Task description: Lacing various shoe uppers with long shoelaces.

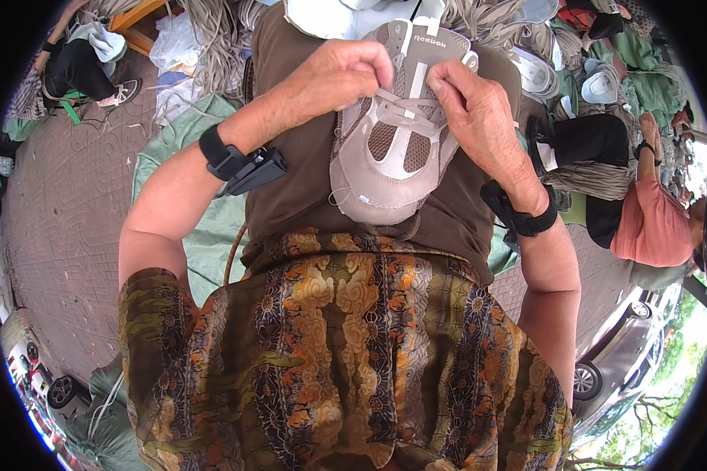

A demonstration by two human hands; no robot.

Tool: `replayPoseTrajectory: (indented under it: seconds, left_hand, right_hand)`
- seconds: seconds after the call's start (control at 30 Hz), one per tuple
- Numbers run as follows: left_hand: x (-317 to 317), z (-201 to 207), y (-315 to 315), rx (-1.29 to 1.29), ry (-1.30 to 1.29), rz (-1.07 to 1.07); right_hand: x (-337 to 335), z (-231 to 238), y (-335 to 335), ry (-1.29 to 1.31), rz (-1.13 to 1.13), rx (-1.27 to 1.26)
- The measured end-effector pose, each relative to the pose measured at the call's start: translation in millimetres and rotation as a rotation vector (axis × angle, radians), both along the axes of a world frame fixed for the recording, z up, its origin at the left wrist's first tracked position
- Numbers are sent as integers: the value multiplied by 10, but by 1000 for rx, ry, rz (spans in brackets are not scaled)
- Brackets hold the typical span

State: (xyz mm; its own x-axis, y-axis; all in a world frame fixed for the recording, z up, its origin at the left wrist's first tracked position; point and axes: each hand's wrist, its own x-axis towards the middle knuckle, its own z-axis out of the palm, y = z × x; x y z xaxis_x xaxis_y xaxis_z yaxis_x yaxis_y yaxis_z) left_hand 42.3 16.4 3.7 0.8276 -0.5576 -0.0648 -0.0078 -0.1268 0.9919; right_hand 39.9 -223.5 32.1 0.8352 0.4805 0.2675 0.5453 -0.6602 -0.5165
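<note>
Plainly, in the head view, a grey-beige running sneaker (401, 147) lies on the person's brown-clad lap (291, 184), toe toward the body. The left hand (352, 74), curled, appears to pinch the flat lace (407, 103); the right hand (473, 100) has thumb and fingers bent together at the opposite eyelet edge, though I can't tell whether they grip lace. Lacing crosses the lower throat already; none shows over the tongue (441, 53) above, so, I'd judge, the upper rows and any tying remain.
</note>
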Motion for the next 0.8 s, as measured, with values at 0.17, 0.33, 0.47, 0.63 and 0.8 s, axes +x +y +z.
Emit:
replayPoseTrajectory:
  seconds: [0.17, 0.33, 0.47, 0.63, 0.8]
  left_hand:
    - [-42, -31, 134, -182, 126, 76]
    - [-9, -20, 130, -75, 67, 116]
    - [48, 29, 210, 56, 30, 42]
    - [93, 132, 274, 259, -344, 104]
    - [-14, 117, 283, 426, -541, 131]
  right_hand:
    - [14, -15, 9, 79, 47, -49]
    - [-47, 217, -117, 327, 117, 34]
    - [-192, 264, -95, 169, 86, -40]
    - [-160, 269, -26, -19, 77, 3]
    - [-128, 304, -58, 132, 19, 19]
